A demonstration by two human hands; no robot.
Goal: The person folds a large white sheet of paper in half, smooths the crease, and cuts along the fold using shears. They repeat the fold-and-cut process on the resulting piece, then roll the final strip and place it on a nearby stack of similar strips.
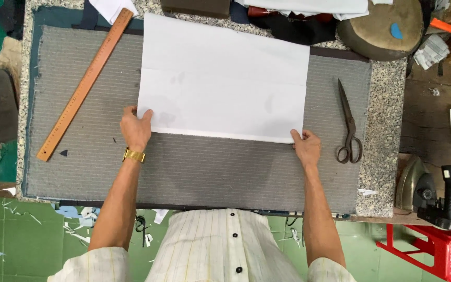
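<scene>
Seen from above, a person in a pale striped shirt (210,245) with dark buttons stands at a bench (384,136) of speckled stone, covered by a grey striped mat (194,167). Both bare arms reach forward onto a white cloth (225,78), a large rectangle lying flat on the mat with a faint crease across its middle. The left hand (135,128), with a gold watch (134,155) on its wrist, rests at the cloth's near left corner, fingers lying on the cloth edge. The right hand (306,146) is at the cloth's near right corner, fingertips curled onto the edge; whether it pinches the cloth cannot be told. Right of the cloth, dark scissors (348,128) lie shut on the mat, handles toward the person. Left of the cloth, a wooden ruler (84,86) lies slanted. Beyond the cloth's far right corner sits a rounded olive pad (382,28). Further right of the cloth, off the bench, stands an iron (416,183).
</scene>
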